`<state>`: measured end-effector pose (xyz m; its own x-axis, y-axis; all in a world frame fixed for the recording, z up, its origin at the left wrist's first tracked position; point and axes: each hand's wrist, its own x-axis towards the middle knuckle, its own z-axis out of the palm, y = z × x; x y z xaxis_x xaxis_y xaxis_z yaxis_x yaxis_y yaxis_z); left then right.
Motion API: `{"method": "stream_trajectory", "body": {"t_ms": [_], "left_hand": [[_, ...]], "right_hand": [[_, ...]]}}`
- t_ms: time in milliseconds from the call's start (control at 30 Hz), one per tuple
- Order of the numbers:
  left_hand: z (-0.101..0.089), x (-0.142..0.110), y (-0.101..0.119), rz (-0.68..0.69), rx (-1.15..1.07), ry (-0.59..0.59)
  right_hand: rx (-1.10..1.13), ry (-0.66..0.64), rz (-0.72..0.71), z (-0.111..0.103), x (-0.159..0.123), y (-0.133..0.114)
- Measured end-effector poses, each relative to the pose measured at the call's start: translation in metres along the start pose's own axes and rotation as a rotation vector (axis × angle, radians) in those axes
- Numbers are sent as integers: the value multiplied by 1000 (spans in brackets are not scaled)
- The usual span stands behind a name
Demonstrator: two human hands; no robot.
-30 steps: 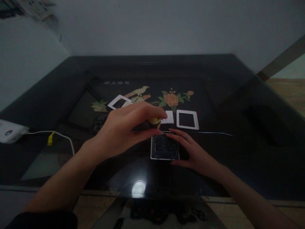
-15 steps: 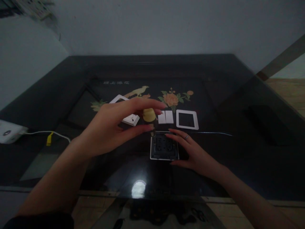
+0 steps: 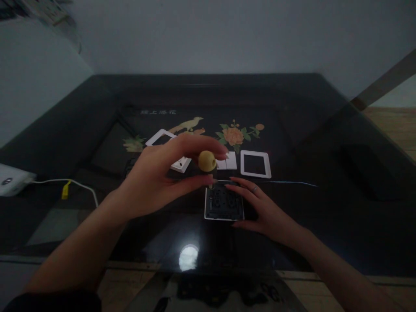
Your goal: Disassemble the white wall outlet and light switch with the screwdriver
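My left hand (image 3: 162,173) is curled around a screwdriver with a rounded yellow handle (image 3: 207,161), thumb low and fingers over the top. Most of its short shaft is hidden by the thumb, and its tip is at the upper left part of a wall switch (image 3: 224,203). The switch lies face down, showing its black back and thin white rim. My right hand (image 3: 260,208) grips the switch from the right, with fingers on its far part and thumb at the near edge. I cannot make out whether the tip sits in a screw.
Beyond the switch lie two white rocker plates (image 3: 231,160) and a square white frame (image 3: 255,164). Behind my left hand are another white frame (image 3: 159,136) and a white socket plate (image 3: 182,164). A white box with a cable (image 3: 14,180) stands at the left on the dark glossy table (image 3: 292,108).
The yellow handle has tilted, its end now turned more toward me and to the right. My left fingers have shifted slightly with it. My right hand stays on the switch.
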<state>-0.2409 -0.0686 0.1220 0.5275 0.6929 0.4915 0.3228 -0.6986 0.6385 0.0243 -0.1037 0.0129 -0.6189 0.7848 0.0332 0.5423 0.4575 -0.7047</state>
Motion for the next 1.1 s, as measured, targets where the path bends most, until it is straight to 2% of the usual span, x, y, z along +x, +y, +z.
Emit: {"method": "stream_trajectory", "body": {"t_ms": [67, 133, 233, 300, 400, 500, 600, 667, 800, 933, 1033, 1100], "left_hand": [[1, 1, 1, 34, 80, 15], [-1, 3, 2, 48, 101, -41], [-6, 3, 4, 17, 30, -150], [-7, 1, 3, -13, -27, -176], [-4, 1, -1, -5, -28, -108], [0, 3, -4, 104, 112, -10], [-1, 6, -2, 170, 183, -22], [-5, 6, 1, 142, 158, -86], [-10, 3, 4, 1, 18, -187], [-6, 1, 1, -3, -82, -103], [-2, 4, -3, 97, 105, -15], [-2, 6, -3, 147, 190, -20]], "right_hand": [[-6, -2, 0, 0, 0, 0], [-8, 2, -5, 0, 0, 0], [-1, -2, -4, 0, 0, 1], [1, -4, -3, 0, 0, 1], [0, -6, -2, 1, 0, 1], [-6, -4, -3, 1, 1, 0], [-15, 4, -11, 1, 1, 1], [-19, 5, -17, 1, 1, 1], [-26, 6, -24, 1, 0, 2], [-31, 0, -13, 0, 0, 2], [-33, 2, -16, 1, 0, 1], [-38, 7, -24, 1, 0, 1]]}}
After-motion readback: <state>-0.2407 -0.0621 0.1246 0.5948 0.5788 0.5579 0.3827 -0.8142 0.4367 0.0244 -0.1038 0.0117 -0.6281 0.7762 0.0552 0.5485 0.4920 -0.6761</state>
